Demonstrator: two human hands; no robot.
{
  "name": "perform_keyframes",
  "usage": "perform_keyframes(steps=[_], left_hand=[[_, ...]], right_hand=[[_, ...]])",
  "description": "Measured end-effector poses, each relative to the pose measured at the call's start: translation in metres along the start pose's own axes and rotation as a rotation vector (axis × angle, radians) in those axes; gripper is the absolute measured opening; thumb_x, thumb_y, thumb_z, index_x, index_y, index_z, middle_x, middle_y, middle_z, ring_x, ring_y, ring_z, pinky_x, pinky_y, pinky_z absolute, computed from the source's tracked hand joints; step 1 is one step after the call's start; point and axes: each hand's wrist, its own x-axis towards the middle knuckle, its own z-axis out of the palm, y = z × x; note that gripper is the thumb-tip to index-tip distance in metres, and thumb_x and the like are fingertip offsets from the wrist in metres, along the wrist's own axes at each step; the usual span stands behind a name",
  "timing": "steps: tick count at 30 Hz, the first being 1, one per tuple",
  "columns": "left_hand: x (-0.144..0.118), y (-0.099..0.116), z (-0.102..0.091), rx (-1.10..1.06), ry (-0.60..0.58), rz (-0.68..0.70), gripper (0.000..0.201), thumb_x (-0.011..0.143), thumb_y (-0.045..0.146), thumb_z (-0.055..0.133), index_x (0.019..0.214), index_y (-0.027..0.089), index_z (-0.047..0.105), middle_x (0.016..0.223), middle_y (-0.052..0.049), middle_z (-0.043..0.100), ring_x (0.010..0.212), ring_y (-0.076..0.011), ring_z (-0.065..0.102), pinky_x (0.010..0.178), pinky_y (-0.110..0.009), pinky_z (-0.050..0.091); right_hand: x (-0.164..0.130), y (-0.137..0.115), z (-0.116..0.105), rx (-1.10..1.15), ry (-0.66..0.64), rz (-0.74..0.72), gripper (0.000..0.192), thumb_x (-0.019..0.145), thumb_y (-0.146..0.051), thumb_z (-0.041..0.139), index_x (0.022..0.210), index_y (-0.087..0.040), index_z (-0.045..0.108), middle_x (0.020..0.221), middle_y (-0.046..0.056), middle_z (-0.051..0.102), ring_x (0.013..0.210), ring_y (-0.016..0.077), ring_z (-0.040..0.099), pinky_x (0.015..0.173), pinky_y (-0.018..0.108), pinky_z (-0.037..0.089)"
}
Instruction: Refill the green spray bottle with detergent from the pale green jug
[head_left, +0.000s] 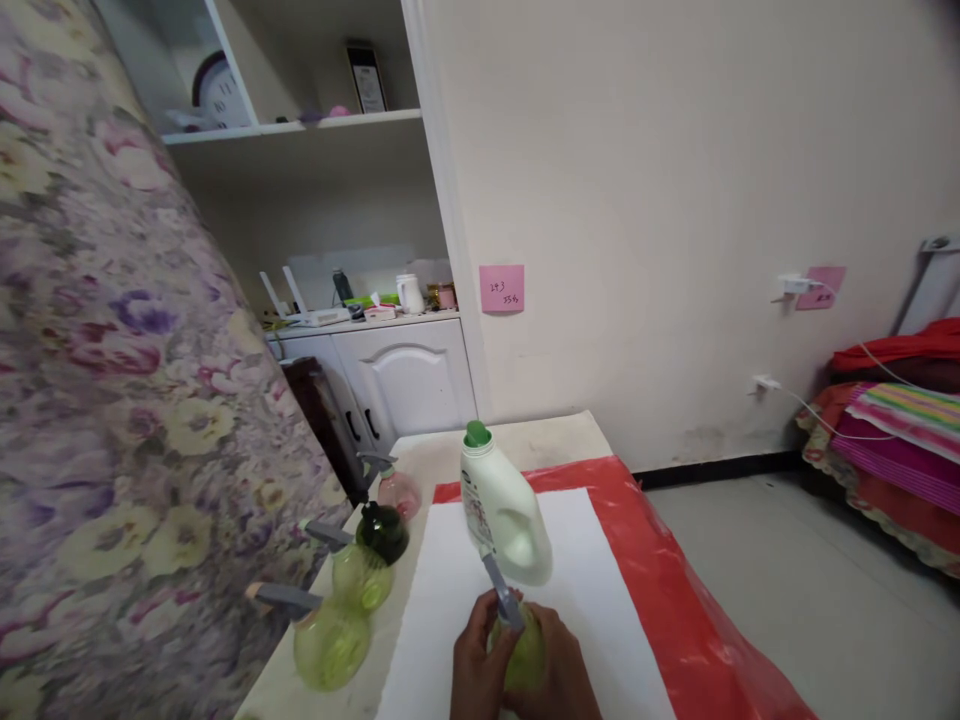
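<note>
A yellow-green spray bottle (526,655) with a grey trigger head stands upright between my two hands, low in the head view. My left hand (480,655) has its fingers closed on the grey spray head and the bottle's neck. Wrapped round the side of the body is my right hand (564,662). Just beyond them a pale green laundry detergent jug (504,510) stands on a white sheet (439,600), its green spout (476,434) showing at the top. My fingers hide much of the spray bottle.
Several more spray bottles line the table's left side: yellow-green (334,645), another yellow-green (364,575), dark green (382,532) and pink (399,492). Red plastic (675,620) covers the right side. A floral curtain (135,400) hangs left; a white cabinet (409,375) stands behind.
</note>
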Motion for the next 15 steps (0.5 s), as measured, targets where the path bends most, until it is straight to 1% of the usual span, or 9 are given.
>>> perform_keyframes(steps=[2,4,7,9,10,12,14,15], left_hand=[[0.001,-0.001,-0.002,0.019,-0.009,0.001,0.034,0.077,0.037,0.067,0.107,0.021,0.062,0.118,-0.01,0.071,0.108,-0.0281,0.065,0.096,-0.038,0.05],[0.002,-0.002,-0.005,0.057,-0.033,0.044,0.035,0.076,0.038,0.068,0.107,0.02,0.062,0.116,-0.01,0.072,0.108,-0.0288,0.065,0.095,-0.038,0.05],[0.004,-0.002,-0.009,0.094,-0.086,0.083,0.038,0.076,0.04,0.068,0.109,0.02,0.063,0.115,-0.01,0.072,0.109,-0.0296,0.064,0.095,-0.037,0.05],[0.005,-0.004,-0.012,0.071,-0.119,0.07,0.039,0.078,0.041,0.066,0.112,0.021,0.062,0.116,-0.01,0.072,0.11,-0.029,0.064,0.095,-0.037,0.05],[0.006,-0.005,-0.013,0.053,-0.136,0.063,0.04,0.079,0.041,0.065,0.113,0.021,0.062,0.116,-0.009,0.071,0.11,-0.0284,0.064,0.096,-0.037,0.049],[0.009,-0.01,-0.015,0.014,-0.164,0.064,0.041,0.079,0.043,0.065,0.115,0.022,0.062,0.117,-0.009,0.071,0.109,-0.0279,0.064,0.096,-0.037,0.05],[0.012,-0.017,-0.017,-0.023,-0.173,0.062,0.043,0.077,0.045,0.066,0.114,0.022,0.063,0.115,-0.009,0.072,0.107,-0.0283,0.065,0.093,-0.036,0.051],[0.014,-0.022,-0.018,-0.04,-0.166,0.058,0.045,0.075,0.048,0.068,0.112,0.022,0.065,0.113,-0.009,0.073,0.105,-0.0289,0.066,0.091,-0.036,0.052]], right_hand=[[0.001,0.0,0.002,0.01,-0.006,0.019,0.071,0.051,-0.027,0.075,0.119,-0.024,0.053,0.109,0.008,0.072,0.099,0.03,0.068,0.086,0.039,0.052],[0.003,0.001,0.003,-0.013,-0.013,0.023,0.07,0.053,-0.028,0.074,0.12,-0.024,0.054,0.108,0.009,0.072,0.1,0.0311,0.068,0.088,0.04,0.052],[0.005,0.004,0.004,-0.07,-0.037,-0.014,0.069,0.053,-0.029,0.074,0.12,-0.026,0.055,0.109,0.008,0.072,0.1,0.0314,0.068,0.091,0.042,0.051],[0.006,0.008,0.006,-0.107,-0.055,-0.047,0.072,0.052,-0.028,0.074,0.122,-0.026,0.056,0.111,0.008,0.072,0.101,0.0312,0.068,0.091,0.042,0.051],[0.007,0.011,0.009,-0.126,-0.047,-0.057,0.071,0.054,-0.028,0.074,0.123,-0.026,0.056,0.113,0.009,0.072,0.101,0.0311,0.068,0.092,0.042,0.051],[0.009,0.016,0.015,-0.16,0.0,-0.05,0.058,0.063,-0.029,0.07,0.121,-0.026,0.06,0.115,0.01,0.073,0.104,0.0308,0.068,0.095,0.043,0.051],[0.013,0.022,0.022,-0.186,0.055,0.0,0.042,0.073,-0.031,0.063,0.115,-0.026,0.065,0.111,0.01,0.075,0.102,0.0303,0.07,0.094,0.043,0.052],[0.015,0.024,0.025,-0.198,0.075,0.031,0.038,0.076,-0.031,0.06,0.113,-0.027,0.067,0.108,0.01,0.076,0.1,0.0306,0.071,0.092,0.043,0.054]])
